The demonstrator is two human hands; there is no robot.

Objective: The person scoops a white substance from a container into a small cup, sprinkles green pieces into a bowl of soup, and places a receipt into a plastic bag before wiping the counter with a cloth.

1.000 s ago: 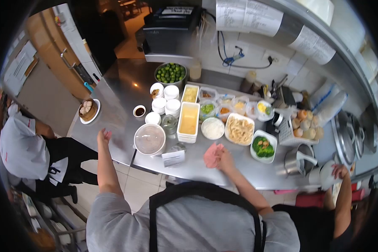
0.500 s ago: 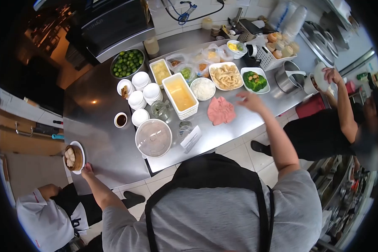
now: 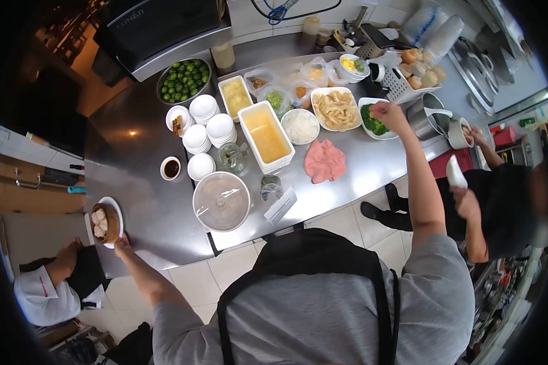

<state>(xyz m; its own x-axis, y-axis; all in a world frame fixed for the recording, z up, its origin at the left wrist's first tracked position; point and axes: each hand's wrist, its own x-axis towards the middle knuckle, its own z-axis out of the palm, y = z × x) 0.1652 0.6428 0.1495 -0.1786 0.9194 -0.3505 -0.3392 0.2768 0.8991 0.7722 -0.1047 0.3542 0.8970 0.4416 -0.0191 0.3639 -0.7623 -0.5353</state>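
At the left end of the steel counter, my left hand (image 3: 123, 242) grips the rim of a white plate (image 3: 117, 210). On that plate sits a round bamboo steamer (image 3: 111, 230) with several pale dumplings (image 3: 99, 222) in it. My right hand (image 3: 389, 115) reaches over the white bowl (image 3: 380, 135) of broccoli (image 3: 371, 121). Its fingers are bent down at the broccoli, and what they pinch, if anything, is hidden. Beside this bowl stands a square white dish of pale strips (image 3: 335, 109). A crumpled pink cloth (image 3: 324, 161) lies nearer me.
A lidded round container (image 3: 221, 202), stacked white bowls (image 3: 196, 139), a sauce cup (image 3: 170, 168) and a tub of yellow liquid (image 3: 265, 135) crowd the middle. Green limes (image 3: 186, 79) fill a metal bowl behind. At right a co-worker's hand (image 3: 467, 204) holds something white near a steel pot (image 3: 421, 115).
My right hand has moved from above the pink cloth to the broccoli bowl. My left hand stays on the plate. The co-worker at right has lowered the white item; the person at left has shifted.
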